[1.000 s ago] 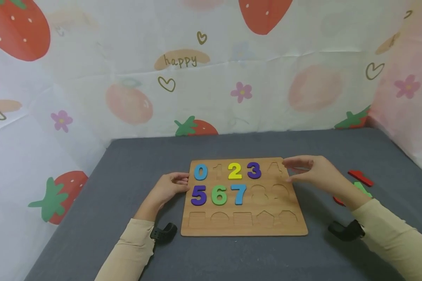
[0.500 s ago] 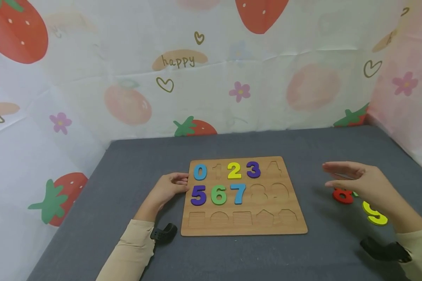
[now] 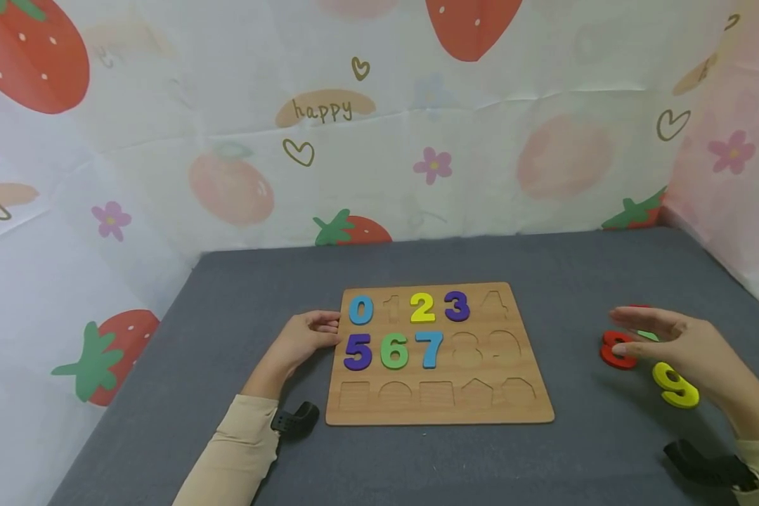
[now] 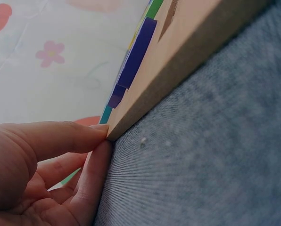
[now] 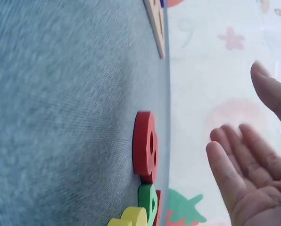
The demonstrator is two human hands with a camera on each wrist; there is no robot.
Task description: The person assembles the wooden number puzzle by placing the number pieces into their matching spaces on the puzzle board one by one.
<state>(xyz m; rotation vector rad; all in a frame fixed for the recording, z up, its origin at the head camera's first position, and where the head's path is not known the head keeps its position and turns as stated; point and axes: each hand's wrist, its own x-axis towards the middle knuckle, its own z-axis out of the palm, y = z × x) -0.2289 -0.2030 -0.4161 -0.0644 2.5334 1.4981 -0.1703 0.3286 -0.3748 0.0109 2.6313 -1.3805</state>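
My left hand pinches the left edge of a wooden number board, thumb against the top and fingers at the edge in the left wrist view. Colored numbers 0, 2, 3, 5, 6 and 7 sit in the board; the 1, 4, 8 and 9 recesses hold no pieces. My right hand hovers over the loose numbers at right, thumb and fingers apart, holding nothing. Beneath it lie a red number 8, a yellow number 9 and a green number piece, partly hidden by the hand in the head view.
Another red piece shows slightly behind the right hand. Grey cloth covers the table. A strawberry-print curtain stands behind and along the sides.
My right hand has left the board's upper right corner and moved right, over the loose numbers, and come lower. My left hand stays at the board's left edge.
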